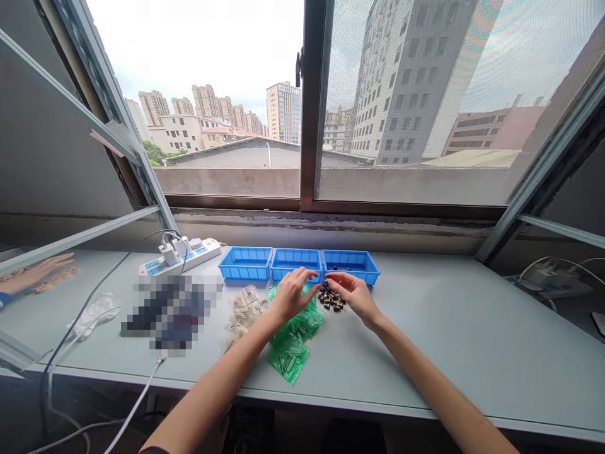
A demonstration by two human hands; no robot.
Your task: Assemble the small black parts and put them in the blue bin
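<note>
Lower middle of frame: pile of dark metal pieces (pixel 336 305) on the counter (pixel 425 309), just below the right hand (pixel 355 297), the nearer one; no clear long axis. Right fingertips close together, hold unclear. Left hand (pixel 293 295) over green bags (pixel 289 354), thumb and forefinger parted, nothing seen gripped.

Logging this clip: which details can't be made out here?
All in the head view:
- Whether the right hand pinches one of the dark parts: too small.
- Parts of the green bags and middle blue tray: behind the left hand.
- What lies under the pixelated patch: masked.
- Another person's hand: blurred, its arm cut off by the left edge.
</note>
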